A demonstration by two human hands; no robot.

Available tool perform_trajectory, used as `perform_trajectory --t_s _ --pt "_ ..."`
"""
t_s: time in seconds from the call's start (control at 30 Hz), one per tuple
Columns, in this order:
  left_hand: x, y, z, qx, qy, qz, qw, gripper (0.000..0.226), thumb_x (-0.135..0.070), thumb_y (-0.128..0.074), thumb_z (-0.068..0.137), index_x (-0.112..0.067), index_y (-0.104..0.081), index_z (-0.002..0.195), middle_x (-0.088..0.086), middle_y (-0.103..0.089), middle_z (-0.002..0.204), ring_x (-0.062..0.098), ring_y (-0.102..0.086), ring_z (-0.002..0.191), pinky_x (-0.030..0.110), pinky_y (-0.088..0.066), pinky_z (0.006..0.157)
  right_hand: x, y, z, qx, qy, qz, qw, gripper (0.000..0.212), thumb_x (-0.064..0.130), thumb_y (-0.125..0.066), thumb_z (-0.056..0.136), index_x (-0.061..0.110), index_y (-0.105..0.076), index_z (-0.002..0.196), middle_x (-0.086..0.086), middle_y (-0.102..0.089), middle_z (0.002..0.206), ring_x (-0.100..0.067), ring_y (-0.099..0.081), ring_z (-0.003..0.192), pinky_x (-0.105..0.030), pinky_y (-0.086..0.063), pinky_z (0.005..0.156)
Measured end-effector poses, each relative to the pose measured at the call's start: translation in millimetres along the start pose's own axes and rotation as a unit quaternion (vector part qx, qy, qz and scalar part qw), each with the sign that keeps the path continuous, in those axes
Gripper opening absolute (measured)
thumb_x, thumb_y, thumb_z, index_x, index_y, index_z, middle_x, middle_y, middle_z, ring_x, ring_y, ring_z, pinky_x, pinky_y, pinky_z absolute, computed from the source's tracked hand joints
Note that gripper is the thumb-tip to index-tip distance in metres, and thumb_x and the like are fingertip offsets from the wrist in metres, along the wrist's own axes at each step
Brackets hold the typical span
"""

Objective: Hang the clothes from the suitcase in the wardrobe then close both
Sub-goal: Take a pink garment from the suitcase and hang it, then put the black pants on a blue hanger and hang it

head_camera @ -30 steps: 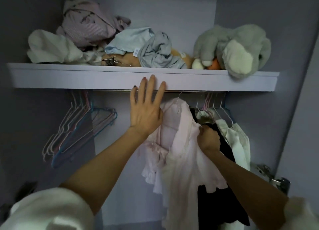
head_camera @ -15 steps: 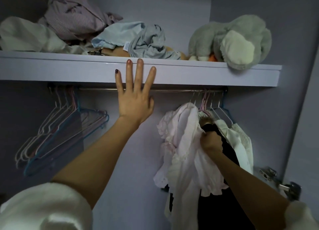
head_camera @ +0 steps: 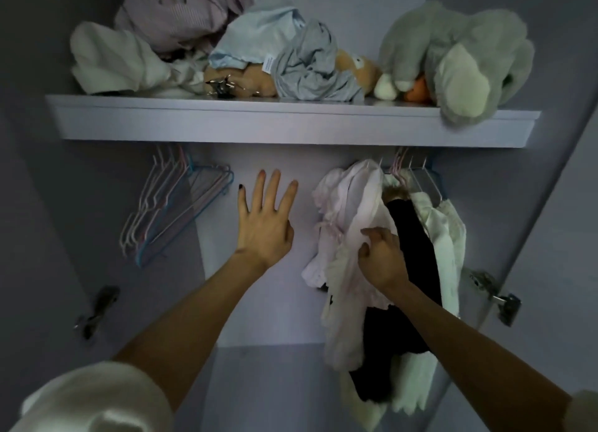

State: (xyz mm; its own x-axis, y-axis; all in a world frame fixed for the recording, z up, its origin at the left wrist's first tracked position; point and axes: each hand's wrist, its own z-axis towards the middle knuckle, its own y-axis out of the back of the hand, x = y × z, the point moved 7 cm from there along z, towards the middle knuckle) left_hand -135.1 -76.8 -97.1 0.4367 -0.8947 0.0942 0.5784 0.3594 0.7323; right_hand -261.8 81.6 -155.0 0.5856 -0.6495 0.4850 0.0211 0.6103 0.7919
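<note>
A pale pink frilled garment (head_camera: 348,224) hangs at the right of the wardrobe, under the shelf (head_camera: 291,125). Beside it hang a black garment (head_camera: 411,247) and a white one (head_camera: 445,247). My right hand (head_camera: 383,258) pinches the pink fabric at about its middle. My left hand (head_camera: 267,224) is raised with straight, spread fingers in the gap between the clothes and the bare hangers (head_camera: 174,205), holding nothing. The rail is mostly hidden behind the shelf's front edge. No suitcase is in view.
The shelf carries crumpled clothes (head_camera: 181,26), a brown soft toy (head_camera: 352,69) and a large grey plush (head_camera: 459,59) overhanging its right end. Door hinges sit at the left (head_camera: 97,311) and right (head_camera: 498,295) walls.
My left hand has dropped from the shelf's front edge to below it. My right hand has loosened its bunched hold on the pink garment and shifted slightly left.
</note>
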Motion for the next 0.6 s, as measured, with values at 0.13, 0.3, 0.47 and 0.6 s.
perform_trajectory --t_s 0.13,0.3,0.47,0.6 --pt "3.2 -2.9 -67.0 0.134 0.052 -0.053 0.988 0.064 -0.022 -0.046 0.092 -0.017 -0.017 0.149 0.012 -0.012 0.156 0.031 -0.003 0.145 0.053 -0.002 0.115 22.4 -29.3 -40.9 0.085 0.037 0.062 0.994 0.036 0.005 -0.041 0.093 0.002 -0.050 0.128 -0.020 -0.053 0.127 -0.032 -0.047 0.121 -0.030 -0.036 0.100" --pt "6.2 8.6 -161.1 0.214 0.123 -0.031 0.969 0.059 -0.027 -0.038 0.096 -0.018 -0.013 0.148 0.005 -0.008 0.157 0.025 0.000 0.145 0.046 -0.003 0.116 45.3 -70.2 -104.0 0.188 0.076 0.105 0.974 0.034 0.006 -0.041 0.094 0.005 -0.053 0.126 -0.014 -0.062 0.119 -0.027 -0.057 0.111 -0.026 -0.041 0.092" --pt "0.2 33.8 -269.7 0.259 0.215 -0.031 0.941 0.055 -0.025 -0.038 0.095 -0.016 -0.020 0.147 0.005 -0.020 0.153 0.022 -0.008 0.144 0.043 -0.007 0.115 59.9 -108.4 -193.0 0.292 0.132 0.124 0.939 0.033 0.005 -0.042 0.093 0.004 -0.054 0.123 -0.017 -0.063 0.117 -0.032 -0.057 0.110 -0.034 -0.044 0.096" --pt "1.3 54.7 -366.2 0.311 0.284 -0.041 0.906 0.053 -0.024 -0.040 0.094 -0.017 -0.025 0.144 0.004 -0.027 0.149 0.020 -0.018 0.141 0.040 -0.013 0.115 72.2 -133.5 -270.3 0.379 0.164 0.119 0.903 0.031 0.005 -0.041 0.093 0.003 -0.057 0.119 -0.019 -0.063 0.115 -0.035 -0.058 0.108 -0.037 -0.046 0.094"
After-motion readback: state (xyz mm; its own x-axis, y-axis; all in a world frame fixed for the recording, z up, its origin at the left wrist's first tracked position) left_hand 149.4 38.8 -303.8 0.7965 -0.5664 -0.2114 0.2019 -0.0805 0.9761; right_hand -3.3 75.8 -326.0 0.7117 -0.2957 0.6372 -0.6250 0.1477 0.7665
